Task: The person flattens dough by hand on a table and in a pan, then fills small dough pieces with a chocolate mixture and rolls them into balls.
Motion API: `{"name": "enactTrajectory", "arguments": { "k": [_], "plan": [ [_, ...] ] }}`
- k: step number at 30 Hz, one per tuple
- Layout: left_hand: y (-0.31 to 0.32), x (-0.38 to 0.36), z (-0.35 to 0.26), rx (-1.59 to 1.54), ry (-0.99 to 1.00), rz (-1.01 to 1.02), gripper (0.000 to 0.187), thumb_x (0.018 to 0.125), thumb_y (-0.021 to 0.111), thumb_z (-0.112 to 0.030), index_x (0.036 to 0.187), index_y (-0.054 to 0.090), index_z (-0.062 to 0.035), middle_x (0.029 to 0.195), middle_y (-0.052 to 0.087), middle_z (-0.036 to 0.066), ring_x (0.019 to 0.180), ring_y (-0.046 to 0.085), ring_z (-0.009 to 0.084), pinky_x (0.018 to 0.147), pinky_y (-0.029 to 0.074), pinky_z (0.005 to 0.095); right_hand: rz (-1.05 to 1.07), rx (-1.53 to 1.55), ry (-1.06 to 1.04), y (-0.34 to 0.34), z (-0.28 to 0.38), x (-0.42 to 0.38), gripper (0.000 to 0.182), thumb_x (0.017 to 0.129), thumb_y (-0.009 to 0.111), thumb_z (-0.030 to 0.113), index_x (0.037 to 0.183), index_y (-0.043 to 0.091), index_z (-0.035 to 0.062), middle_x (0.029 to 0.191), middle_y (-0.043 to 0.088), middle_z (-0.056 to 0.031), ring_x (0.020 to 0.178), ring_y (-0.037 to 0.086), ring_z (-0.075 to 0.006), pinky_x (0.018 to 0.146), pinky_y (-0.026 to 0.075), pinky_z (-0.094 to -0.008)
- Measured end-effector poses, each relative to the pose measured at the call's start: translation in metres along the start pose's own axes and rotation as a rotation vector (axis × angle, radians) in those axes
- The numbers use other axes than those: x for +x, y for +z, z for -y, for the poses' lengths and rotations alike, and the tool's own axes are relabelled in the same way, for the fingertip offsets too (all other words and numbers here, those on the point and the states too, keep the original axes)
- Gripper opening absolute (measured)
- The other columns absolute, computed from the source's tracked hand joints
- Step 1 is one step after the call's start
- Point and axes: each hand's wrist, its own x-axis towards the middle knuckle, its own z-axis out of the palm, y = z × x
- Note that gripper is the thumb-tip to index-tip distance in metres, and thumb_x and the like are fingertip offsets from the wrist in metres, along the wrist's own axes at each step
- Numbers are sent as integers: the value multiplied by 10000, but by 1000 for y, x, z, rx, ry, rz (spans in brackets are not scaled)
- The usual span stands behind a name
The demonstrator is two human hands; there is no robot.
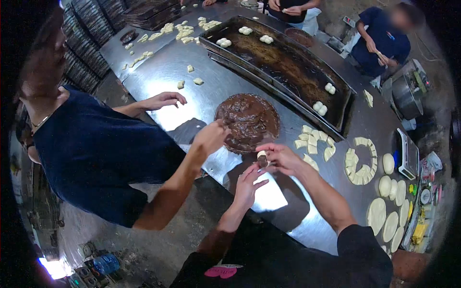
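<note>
Just in front of the round dish of brown filling (249, 117), my two hands meet over the metal table. My right hand (283, 159) has its fingers closed on a small piece of dough (261, 154) with brown filling on it. Touching it from below is my left hand (248, 185), its fingers partly spread and its palm turned up. Cut dough pieces (312, 139) lie to the right of my hands. A co-worker's hand (211, 137) is at the left edge of the dish, apart from mine.
A dark baking tray (283, 57) with dough clusters stands beyond the dish. On the right are a ring of dough pieces (350, 168), flat dough rounds (376, 215) and a scale (408, 153). A co-worker (105, 149) stands close on the left; others are across the table.
</note>
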Motion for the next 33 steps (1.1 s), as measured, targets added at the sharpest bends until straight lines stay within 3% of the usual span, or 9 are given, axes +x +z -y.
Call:
{"name": "enactTrajectory", "arguments": {
  "k": [8, 10, 11, 14, 18, 20, 22, 26, 33],
  "plan": [
    [34, -26, 39, 8, 81, -10, 186, 901, 583, -55, 1077, 560, -2, 1039, 602, 97, 938, 613, 188, 848, 533, 376, -172, 656, -104, -14, -68, -101, 371, 849, 515, -42, 1218, 538, -10, 1099, 615, -123, 995, 616, -211, 867, 524, -341],
    [52, -39, 42, 47, 81, -55, 186, 889, 601, -40, 1067, 568, 4, 1037, 612, 100, 920, 619, 185, 808, 538, 335, -348, 522, -229, -2, -78, -120, 423, 837, 535, -54, 1259, 511, -25, 1116, 611, -136, 1034, 606, -221, 903, 507, -340],
    [66, -46, 43, 118, 93, -75, 206, 890, 608, -43, 1084, 570, 13, 1041, 622, 104, 906, 622, 178, 775, 536, 309, -437, 23, -364, 4, -84, -131, 462, 849, 551, -37, 1304, 475, -35, 1131, 614, -131, 1076, 595, -228, 900, 510, -326],
    [78, -61, 56, 229, 201, 7, 232, 885, 620, -39, 1104, 571, 22, 1034, 630, 104, 900, 618, 162, 770, 529, 291, -747, -689, -730, 17, -90, -156, 427, 844, 591, -15, 1266, 525, -36, 1129, 630, -178, 1010, 643, -277, 838, 536, -319],
    [73, -72, 48, 423, 403, 97, 204, 853, 622, 3, 1056, 604, -9, 1045, 618, 88, 941, 598, 169, 824, 506, 316, -676, -741, -795, 16, -77, -179, 359, 813, 627, 1, 1172, 611, 0, 1024, 660, -188, 897, 672, -283, 772, 543, -296],
    [66, -71, 39, 476, 489, 133, 186, 842, 625, 11, 1025, 618, -23, 1037, 616, 80, 945, 592, 172, 847, 499, 328, -535, -715, -683, 13, -65, -181, 222, 830, 628, 95, 1044, 656, 47, 890, 666, -145, 800, 661, -306, 684, 537, -364],
    [57, -68, 27, 172, 65, 305, 169, 854, 602, 12, 1020, 607, -15, 1037, 615, 84, 943, 597, 172, 841, 502, 329, -542, -766, -698, 12, -59, -172, 168, 817, 653, 150, 963, 665, 67, 844, 648, -124, 737, 630, -292, 655, 503, -388],
    [33, -45, 11, 59, -121, 372, 218, 899, 576, -18, 1116, 582, -7, 1087, 615, 96, 992, 604, 175, 872, 512, 341, -483, -758, -635, 17, -52, -141, 160, 816, 653, 177, 935, 668, 72, 812, 621, -89, 832, 599, -278, 738, 440, -391],
    [16, -31, -4, -80, 47, 223, 303, 932, 517, -23, 1229, 537, 29, 1169, 601, 127, 1046, 598, 189, 925, 501, 315, -699, -904, -853, 55, -43, -106, 125, 798, 667, 122, 910, 663, 67, 865, 643, -77, 832, 604, -240, 754, 404, -375]
  ]
}}
